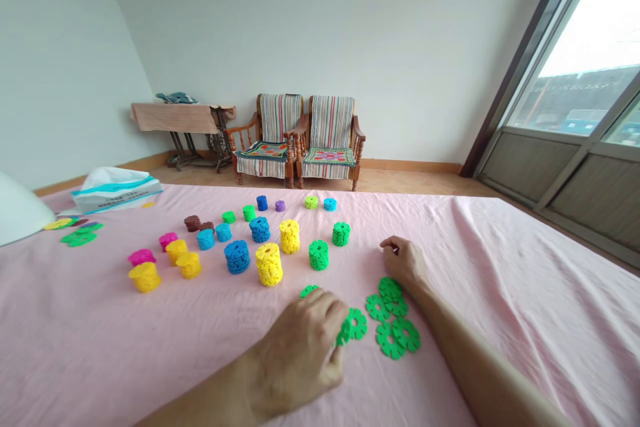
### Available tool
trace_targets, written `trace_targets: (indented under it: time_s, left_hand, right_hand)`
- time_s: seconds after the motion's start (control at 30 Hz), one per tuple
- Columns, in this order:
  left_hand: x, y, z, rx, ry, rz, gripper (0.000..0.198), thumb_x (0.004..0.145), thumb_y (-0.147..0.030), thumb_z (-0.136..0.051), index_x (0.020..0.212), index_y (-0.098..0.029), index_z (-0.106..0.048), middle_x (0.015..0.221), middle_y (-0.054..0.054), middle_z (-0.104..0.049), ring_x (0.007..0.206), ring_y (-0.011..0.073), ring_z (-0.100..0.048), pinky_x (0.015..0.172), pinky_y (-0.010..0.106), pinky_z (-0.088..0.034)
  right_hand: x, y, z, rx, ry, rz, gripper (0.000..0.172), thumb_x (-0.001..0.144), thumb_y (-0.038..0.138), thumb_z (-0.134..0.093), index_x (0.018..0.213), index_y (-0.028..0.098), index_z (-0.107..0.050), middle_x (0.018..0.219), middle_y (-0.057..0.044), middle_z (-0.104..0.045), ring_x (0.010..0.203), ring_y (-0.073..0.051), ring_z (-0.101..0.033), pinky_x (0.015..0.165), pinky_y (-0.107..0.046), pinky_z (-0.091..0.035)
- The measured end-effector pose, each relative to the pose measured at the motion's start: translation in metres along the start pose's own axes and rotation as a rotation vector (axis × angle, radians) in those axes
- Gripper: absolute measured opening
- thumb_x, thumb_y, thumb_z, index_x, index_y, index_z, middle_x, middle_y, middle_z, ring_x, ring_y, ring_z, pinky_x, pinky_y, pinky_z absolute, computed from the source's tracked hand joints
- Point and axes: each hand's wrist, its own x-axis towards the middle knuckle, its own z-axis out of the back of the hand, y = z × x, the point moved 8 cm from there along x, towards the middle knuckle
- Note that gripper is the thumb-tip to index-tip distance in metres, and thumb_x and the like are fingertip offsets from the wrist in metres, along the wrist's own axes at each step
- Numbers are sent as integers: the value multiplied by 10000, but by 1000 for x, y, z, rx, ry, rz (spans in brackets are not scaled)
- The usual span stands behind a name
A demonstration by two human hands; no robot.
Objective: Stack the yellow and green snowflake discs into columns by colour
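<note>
My left hand [307, 343] is low in the middle of the view, its fingers closed on a green disc [343, 332] tilted on edge. Just right of that disc lies a loose green disc [357, 324], and another green disc [309, 291] shows partly behind my knuckles. My right hand [404, 260] rests on the cloth with its fingers curled; what they hold, if anything, is hidden. Several loose green discs [391, 339] lie beside my right wrist. Beyond my left hand stand green stacks [319, 255], yellow stacks [269, 265] and blue stacks [237, 257].
A pink cloth [190, 360] covers the table. Smaller stacks in yellow [145, 277], magenta, brown and light blue stand to the left. A tissue pack [117, 189] and mixed loose discs [80, 235] lie at the far left. Two chairs [330, 140] stand beyond the table.
</note>
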Motion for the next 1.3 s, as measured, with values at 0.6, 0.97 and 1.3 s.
trace_targets:
  time_s: [0.6, 0.97, 1.3]
  left_hand:
    - [9, 46, 25, 96, -135, 72, 273, 671, -60, -514, 898, -205, -563, 976, 38, -613, 966, 225, -554, 876, 351, -437]
    - [9, 46, 17, 167, -75, 82, 162, 651, -83, -520, 767, -193, -546, 823, 28, -592, 826, 209, -556, 752, 321, -447]
    - [7, 6, -5, -59, -51, -33, 244, 847, -96, -488, 1060, -203, -541, 1047, 39, -599, 978, 183, -559, 882, 307, -460]
  right_hand:
    - [1, -1, -3, -10, 13, 5, 228, 754, 195, -476, 793, 221, -699, 725, -12, -679, 637, -144, -590, 598, -236, -392]
    - [1, 0, -2, -24, 16, 13, 234, 757, 187, -467, 787, 216, -697, 753, -20, -685, 650, -147, -589, 612, -240, -390]
    - [1, 1, -2, -34, 13, 18, 229, 757, 185, -475, 794, 218, -698, 740, -17, -681, 638, -143, -587, 595, -235, -381]
